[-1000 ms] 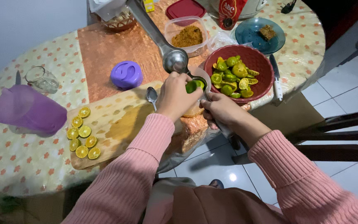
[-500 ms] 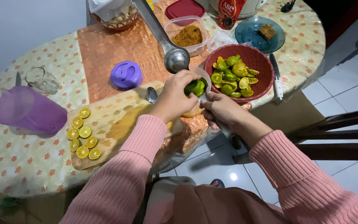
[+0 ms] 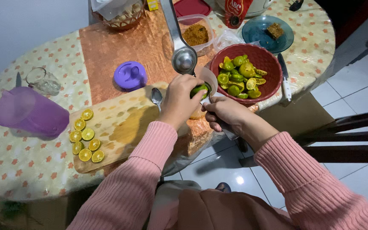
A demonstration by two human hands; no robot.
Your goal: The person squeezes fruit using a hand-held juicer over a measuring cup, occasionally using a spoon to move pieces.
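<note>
My left hand (image 3: 179,100) pinches a green lime half (image 3: 199,90) and sets it into the cup of a metal hand squeezer (image 3: 183,57), whose upper handle is swung up and away from me. My right hand (image 3: 225,114) grips the squeezer's lower handle at the table edge. A red bowl (image 3: 271,87) with several squeezed lime halves stands just beyond my hands. On the wooden cutting board (image 3: 120,127) to the left lie several cut lime halves (image 3: 84,138), cut faces up.
A purple jug (image 3: 28,111) lies at the left, its purple lid (image 3: 130,75) beside the board, a spoon (image 3: 156,97) on the board. A knife (image 3: 284,79) lies right of the bowl. A plastic tub of brown powder (image 3: 196,34), a blue plate (image 3: 256,32) and a chair (image 3: 346,136) are nearby.
The squeezer's top handle stays raised; my left hand has shifted slightly with the lime half in the cup. The view has drifted a little.
</note>
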